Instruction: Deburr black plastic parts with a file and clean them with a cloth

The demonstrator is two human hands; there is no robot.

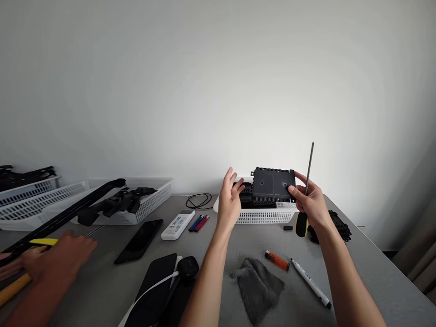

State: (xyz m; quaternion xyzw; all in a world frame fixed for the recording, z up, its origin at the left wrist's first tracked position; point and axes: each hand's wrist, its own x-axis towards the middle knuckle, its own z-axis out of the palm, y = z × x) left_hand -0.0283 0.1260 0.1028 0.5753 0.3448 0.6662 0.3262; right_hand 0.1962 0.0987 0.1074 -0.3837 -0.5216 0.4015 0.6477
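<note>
- The right hand pinches a flat black part right of the middle of the frame, and its fingers also wrap a screwdriver that points up.
- The left hand holds nothing; its fingers are spread, just beside the part's left edge.
- The part hides some of a white basket on the grey worktop; black pieces sit inside.
- At the left, a second white basket has bent black bits in it.
- At the far left edge, another basket is heaped with black things.
</note>
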